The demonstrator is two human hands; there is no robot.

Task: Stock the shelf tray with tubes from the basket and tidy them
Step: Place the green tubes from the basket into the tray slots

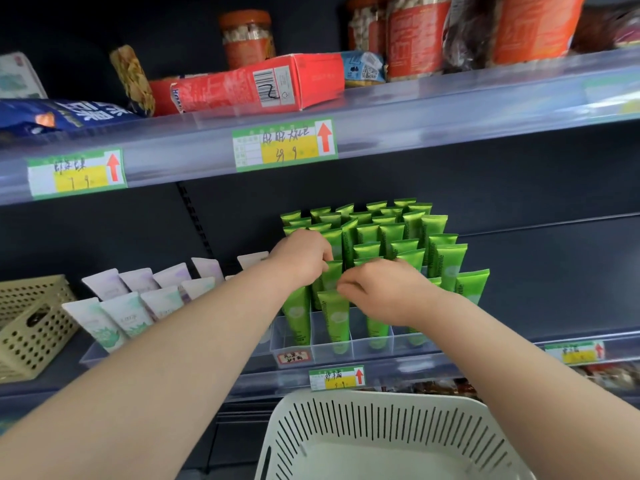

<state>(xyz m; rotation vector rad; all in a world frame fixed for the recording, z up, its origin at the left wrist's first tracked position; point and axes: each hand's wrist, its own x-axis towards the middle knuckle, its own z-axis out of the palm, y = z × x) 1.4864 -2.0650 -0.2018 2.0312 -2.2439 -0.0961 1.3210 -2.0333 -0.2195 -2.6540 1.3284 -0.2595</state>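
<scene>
Several green tubes (388, 233) stand upright, caps down, in rows in a clear divided shelf tray (346, 344) on the middle shelf. My left hand (299, 259) reaches into the front left rows, its fingers curled around a green tube (332, 271) in the second row. My right hand (384, 292) rests on the front rows just to the right, fingertips pinching the top edge of that same area; which tube it touches is hidden. The white slotted basket (381, 434) sits below the shelf, and no tubes show inside it.
White and lilac tubes (138, 299) fill a neighbouring clear tray on the left. A beige perforated basket (31, 327) stands at the far left. The upper shelf holds a red box (249, 84), jars and bags. Price labels run along the shelf edges.
</scene>
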